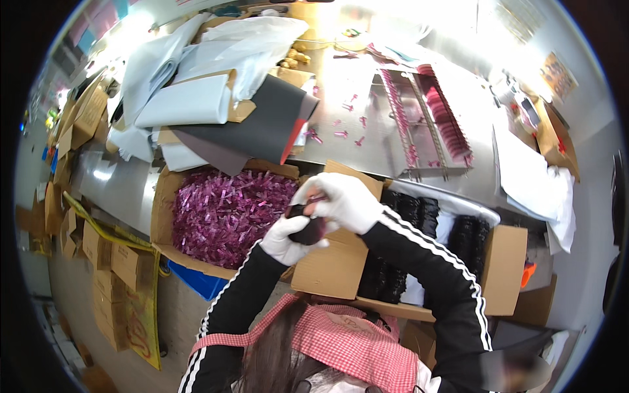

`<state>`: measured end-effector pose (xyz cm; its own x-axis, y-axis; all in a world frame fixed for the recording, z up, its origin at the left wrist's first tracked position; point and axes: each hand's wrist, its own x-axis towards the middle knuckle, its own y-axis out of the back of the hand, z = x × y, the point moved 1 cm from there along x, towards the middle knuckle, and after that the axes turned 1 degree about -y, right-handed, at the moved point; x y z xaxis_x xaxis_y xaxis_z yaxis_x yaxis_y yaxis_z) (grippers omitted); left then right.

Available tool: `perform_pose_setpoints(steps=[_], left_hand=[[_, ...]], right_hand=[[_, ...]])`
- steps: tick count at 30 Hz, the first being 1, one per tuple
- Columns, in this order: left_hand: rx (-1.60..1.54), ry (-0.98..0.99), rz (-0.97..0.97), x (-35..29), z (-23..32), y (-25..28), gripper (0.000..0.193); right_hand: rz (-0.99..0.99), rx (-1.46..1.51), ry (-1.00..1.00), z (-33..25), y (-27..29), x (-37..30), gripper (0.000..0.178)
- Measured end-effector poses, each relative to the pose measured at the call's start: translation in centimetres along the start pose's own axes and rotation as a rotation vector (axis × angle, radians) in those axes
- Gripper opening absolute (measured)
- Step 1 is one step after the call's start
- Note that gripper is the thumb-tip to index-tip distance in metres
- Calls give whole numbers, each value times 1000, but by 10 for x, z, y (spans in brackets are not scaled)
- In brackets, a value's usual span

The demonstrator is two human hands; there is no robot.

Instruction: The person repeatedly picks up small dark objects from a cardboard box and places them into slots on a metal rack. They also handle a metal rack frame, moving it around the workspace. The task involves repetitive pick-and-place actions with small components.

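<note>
Both of my hands wear white gloves and meet over the gap between two open cartons. My left hand (pixel 283 243) is closed around a glossy dark maroon piece (pixel 312 232) with a rounded, lens-like outline. My right hand (pixel 346 202) is bent over its upper side, fingertips pinched together, some of them bare. A small dark red bit shows at those fingertips; its kind is too small to tell. To the left, a carton (pixel 159 219) is heaped with small shiny purple strips (pixel 229 213).
At right, another carton (pixel 504 268) holds rows of glossy black pieces (pixel 409 216). Behind it, a metal rack (pixel 429 114) with pink-purple pieces stands on the steel table (pixel 327 147), scattered purple bits beside it. Sheets and plastic film (pixel 242 46) pile up at back left.
</note>
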<state>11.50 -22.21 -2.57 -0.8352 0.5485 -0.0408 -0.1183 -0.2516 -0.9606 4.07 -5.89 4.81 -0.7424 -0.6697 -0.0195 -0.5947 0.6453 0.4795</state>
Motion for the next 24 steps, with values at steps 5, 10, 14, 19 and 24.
perform_pose_setpoints(steps=[5, 10, 14, 19, 24], left_hand=[[-15, -183, 235, -59, -3, 29, 31], [291, -256, 481, -86, -1, 1, 41], [779, 39, 401, -99, 17, -10, 78], [1748, 286, -25, -46, -24, -49, 122], [1180, 513, -208, 7, -87, -52, 123]], right_hand=[[-44, -639, 518, -30, -50, 24, 21], [214, -344, 608, -20, -84, 48, 29], [-160, -134, 528, -20, -68, -11, 39], [-65, -353, 261, -10, -52, -96, 28], [-21, -264, -19, 5, 0, -181, 29]])
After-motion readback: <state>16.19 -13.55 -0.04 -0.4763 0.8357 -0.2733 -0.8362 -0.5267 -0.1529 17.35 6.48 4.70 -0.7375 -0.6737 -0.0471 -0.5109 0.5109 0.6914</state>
